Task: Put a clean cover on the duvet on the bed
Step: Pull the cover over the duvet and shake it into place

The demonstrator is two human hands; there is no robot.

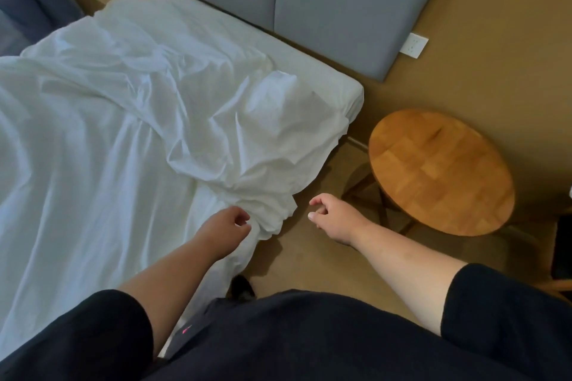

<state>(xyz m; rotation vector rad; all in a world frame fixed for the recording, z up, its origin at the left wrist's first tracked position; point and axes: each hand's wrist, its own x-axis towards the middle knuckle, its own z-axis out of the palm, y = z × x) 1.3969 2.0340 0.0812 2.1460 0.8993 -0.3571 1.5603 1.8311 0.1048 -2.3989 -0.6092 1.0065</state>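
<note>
Two hands hang loosely curled, holding nothing: our left hand [227,227] just beside the duvet cover's [266,210] bunched near-right corner on the bed [346,93], nearer than our right hand [331,216].
</note>
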